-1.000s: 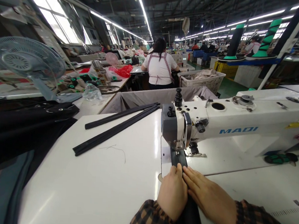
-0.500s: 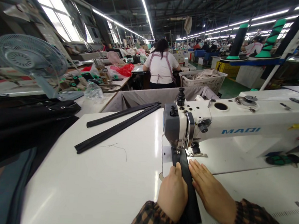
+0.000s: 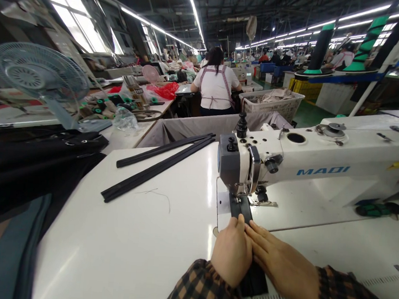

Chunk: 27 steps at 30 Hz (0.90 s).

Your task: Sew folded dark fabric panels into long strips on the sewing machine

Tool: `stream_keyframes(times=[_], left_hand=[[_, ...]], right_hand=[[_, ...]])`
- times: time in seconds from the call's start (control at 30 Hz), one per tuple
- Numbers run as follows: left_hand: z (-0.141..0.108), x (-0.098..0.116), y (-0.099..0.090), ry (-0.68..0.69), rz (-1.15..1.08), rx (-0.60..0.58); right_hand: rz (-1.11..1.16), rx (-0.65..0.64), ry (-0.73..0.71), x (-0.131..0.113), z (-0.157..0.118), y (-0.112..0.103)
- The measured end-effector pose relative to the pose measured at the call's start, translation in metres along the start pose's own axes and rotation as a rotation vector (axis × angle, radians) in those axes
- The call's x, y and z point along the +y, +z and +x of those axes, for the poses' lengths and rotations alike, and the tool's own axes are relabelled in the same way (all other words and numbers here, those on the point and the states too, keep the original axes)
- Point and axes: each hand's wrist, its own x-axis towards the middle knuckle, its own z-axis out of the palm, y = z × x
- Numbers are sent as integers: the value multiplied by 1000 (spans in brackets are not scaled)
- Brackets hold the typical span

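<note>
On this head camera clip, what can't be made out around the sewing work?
- Stitching on the black strip: covered by the left hand and right hand.
- Needle: blocked by the sewing machine head.
- Co-worker's hands: hidden by their own back.
- Black cloth: cut off by the left edge.
</note>
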Motion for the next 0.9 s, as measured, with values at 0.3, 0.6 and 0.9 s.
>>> stream_keyframes(times=[0.3, 0.6, 0.9], left_hand=[[18, -2, -7, -23, 44, -2], [-53, -15, 16, 249, -202, 210], [-52, -29, 14, 512, -22, 257]], right_hand=[[21, 47, 44, 6, 7, -5], [-52, 260, 88, -29, -14, 5], [-75, 275, -105, -18, -20, 10]])
